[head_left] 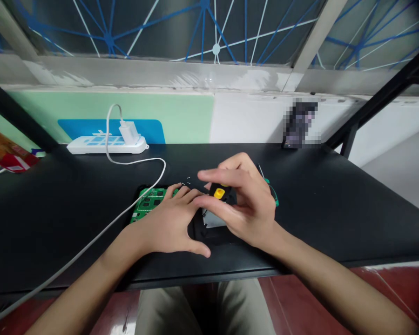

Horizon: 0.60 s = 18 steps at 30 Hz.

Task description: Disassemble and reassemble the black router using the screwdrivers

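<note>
My left hand [171, 221] lies palm down with its fingers and thumb spread, over the black tray or casing around a green circuit board [143, 204]. Its fingers cover part of the board. My right hand [249, 200] is closed around a black screwdriver handle with a yellow end [219, 192]; the shaft is hidden. Beneath that hand, a silvery flat metal part [212, 220] sits in the black casing, partly covered. Past my right knuckles lies a green-handled tool [274, 195] with a thin metal tip, mostly hidden.
A white cable [153, 163] runs from a charger [129, 132] in a power strip [108, 145], across the black table and over the circuit board. Small thin metal pieces [188, 180] lie behind my left fingers. A red and orange packet [10, 151] stands far left. A dark, pixelated object [300, 123] leans on the wall.
</note>
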Available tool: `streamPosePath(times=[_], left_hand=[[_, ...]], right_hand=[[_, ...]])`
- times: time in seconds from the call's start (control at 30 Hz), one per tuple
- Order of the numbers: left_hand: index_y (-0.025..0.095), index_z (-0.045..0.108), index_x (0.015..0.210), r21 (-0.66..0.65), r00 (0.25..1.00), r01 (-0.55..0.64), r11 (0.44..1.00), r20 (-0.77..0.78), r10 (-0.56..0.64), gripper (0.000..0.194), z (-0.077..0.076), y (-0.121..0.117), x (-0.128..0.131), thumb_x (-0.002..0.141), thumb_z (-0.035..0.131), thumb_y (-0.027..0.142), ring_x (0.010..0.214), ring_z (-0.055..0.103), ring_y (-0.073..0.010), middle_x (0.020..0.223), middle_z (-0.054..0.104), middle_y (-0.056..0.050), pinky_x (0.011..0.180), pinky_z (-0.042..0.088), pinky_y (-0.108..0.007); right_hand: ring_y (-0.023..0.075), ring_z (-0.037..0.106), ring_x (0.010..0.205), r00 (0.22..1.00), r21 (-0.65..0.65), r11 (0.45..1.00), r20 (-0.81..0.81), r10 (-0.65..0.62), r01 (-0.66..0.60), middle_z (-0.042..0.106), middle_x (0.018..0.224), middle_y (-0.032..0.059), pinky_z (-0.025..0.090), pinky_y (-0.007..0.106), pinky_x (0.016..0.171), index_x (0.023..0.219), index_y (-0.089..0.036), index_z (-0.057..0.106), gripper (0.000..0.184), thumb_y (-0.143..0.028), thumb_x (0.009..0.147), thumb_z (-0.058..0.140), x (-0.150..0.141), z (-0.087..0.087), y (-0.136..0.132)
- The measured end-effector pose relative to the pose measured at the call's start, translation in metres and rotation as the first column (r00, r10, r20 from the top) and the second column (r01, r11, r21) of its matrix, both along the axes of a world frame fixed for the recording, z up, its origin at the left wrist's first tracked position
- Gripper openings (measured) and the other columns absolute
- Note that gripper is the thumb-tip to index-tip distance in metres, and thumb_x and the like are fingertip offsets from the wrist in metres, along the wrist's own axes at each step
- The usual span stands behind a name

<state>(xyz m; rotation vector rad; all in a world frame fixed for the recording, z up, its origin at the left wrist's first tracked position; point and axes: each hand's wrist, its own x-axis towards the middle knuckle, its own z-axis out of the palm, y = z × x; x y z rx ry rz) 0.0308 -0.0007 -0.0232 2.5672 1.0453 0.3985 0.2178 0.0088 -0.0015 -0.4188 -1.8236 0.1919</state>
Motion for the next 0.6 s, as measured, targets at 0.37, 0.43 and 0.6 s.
streamPosePath(times=[0.37, 0.43, 0.6], left_hand=[[0.025, 0.047, 0.142, 0.0, 0.998, 0.008, 1.0, -0.054, -0.008, 0.089, 0.0039, -0.0002, 0.0005, 0.071, 0.077, 0.07, 0.128, 0.047, -0.0419, 0.133, 0.058, -0.013, 0.114, 0.019, -0.063], [0.026, 0.044, 0.145, -0.007, 0.999, 0.012, 1.0, -0.052, -0.013, 0.092, 0.0034, -0.0003, 0.0005, 0.071, 0.076, 0.07, 0.132, 0.044, -0.0425, 0.14, 0.054, -0.013, 0.114, 0.018, -0.064], [0.03, 0.044, 0.146, -0.014, 0.997, 0.008, 1.0, -0.072, -0.009, 0.091, 0.0042, -0.0004, 0.0012, 0.071, 0.077, 0.07, 0.133, 0.044, -0.0418, 0.139, 0.055, -0.012, 0.116, 0.017, -0.065]], right_hand=[[0.0215, 0.069, 0.104, 0.999, -0.016, 0.999, 0.007, 0.039, -0.039, 0.067, 0.124, 0.0101, 0.064, 0.042, 0.086, 0.148, -0.026, 0.046, 0.052, -0.013, 0.098, 0.048, 0.0011, -0.0033, -0.0023], [0.0208, 0.07, 0.098, 1.0, 0.023, 0.999, 0.016, 0.023, -0.023, 0.07, 0.116, 0.0089, 0.064, 0.04, 0.081, 0.146, -0.027, 0.05, 0.055, -0.012, 0.094, 0.058, 0.0023, -0.0026, -0.001], [0.0171, 0.06, 0.079, 1.0, 0.052, 0.998, 0.005, -0.022, 0.021, 0.061, 0.089, 0.0036, 0.057, 0.032, 0.059, 0.127, -0.032, 0.066, 0.042, -0.026, 0.086, 0.074, 0.0037, -0.0023, 0.002]])
